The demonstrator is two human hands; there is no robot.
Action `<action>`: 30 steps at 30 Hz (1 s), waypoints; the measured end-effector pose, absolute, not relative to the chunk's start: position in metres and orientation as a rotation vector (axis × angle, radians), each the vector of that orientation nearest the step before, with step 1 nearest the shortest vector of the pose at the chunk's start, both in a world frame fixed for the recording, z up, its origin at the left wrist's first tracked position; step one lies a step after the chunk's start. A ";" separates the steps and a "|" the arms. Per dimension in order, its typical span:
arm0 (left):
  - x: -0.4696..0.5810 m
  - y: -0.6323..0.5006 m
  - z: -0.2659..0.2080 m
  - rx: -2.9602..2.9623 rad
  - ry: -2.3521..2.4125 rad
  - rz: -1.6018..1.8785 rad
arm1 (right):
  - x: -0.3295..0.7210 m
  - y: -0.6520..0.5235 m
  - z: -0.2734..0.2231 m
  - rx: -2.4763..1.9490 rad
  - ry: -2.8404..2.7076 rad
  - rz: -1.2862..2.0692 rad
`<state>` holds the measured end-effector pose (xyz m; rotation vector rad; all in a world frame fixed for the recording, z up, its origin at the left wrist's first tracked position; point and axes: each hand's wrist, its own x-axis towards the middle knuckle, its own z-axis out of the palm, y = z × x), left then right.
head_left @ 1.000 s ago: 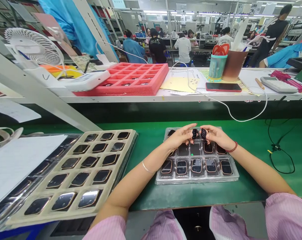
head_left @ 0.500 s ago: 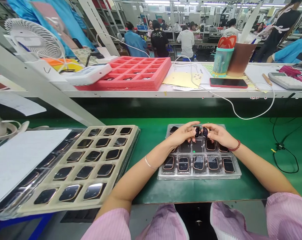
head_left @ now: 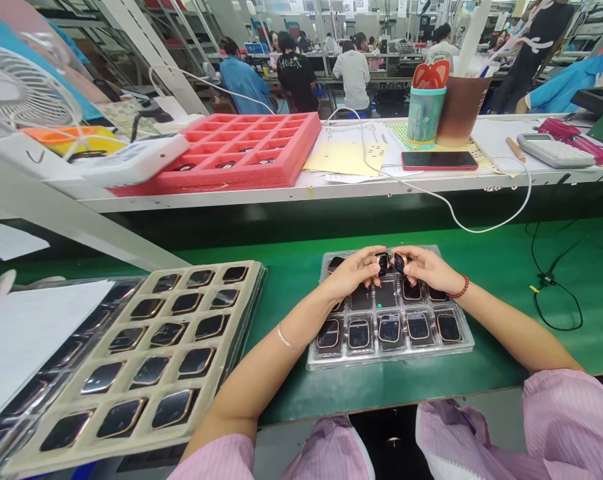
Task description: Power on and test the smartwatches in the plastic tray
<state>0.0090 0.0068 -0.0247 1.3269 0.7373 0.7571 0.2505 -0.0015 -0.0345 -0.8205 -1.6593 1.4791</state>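
My left hand [head_left: 364,268] pinches a dark watch case [head_left: 382,264] with a gold-coloured edge. Close beside it, my right hand [head_left: 421,268] grips a second watch case [head_left: 400,264], also dark and gold-edged. Both are held above the back part of a clear plastic tray [head_left: 396,359]. Several square-faced watch cases, such as a front-row watch case [head_left: 390,328], lie in that tray's pockets. Two pockets in its middle row show no watch, and one bears a small green dot. My fingers partly cover the back row.
To the left, a beige foam tray [head_left: 174,350] full of watch cases lies beside a white sheet [head_left: 36,347]. A red foam tray [head_left: 281,175], a phone [head_left: 440,161] and cups stand on the shelf [head_left: 351,189]. A white cable [head_left: 474,231] droops from it; black cables [head_left: 551,280] lie right.
The view has shifted, so the bench and shelf sit further left and the left tray looks nearer. Both hands still hold the watch cases close together above the clear tray.
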 end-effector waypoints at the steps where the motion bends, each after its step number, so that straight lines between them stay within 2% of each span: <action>1: 0.009 0.007 -0.025 1.319 0.743 0.759 | 0.250 -0.001 -0.035 -0.817 -1.652 1.486; 30: 0.014 0.004 -0.017 1.300 0.882 0.808 | 0.246 -0.006 -0.023 -1.043 -1.664 1.444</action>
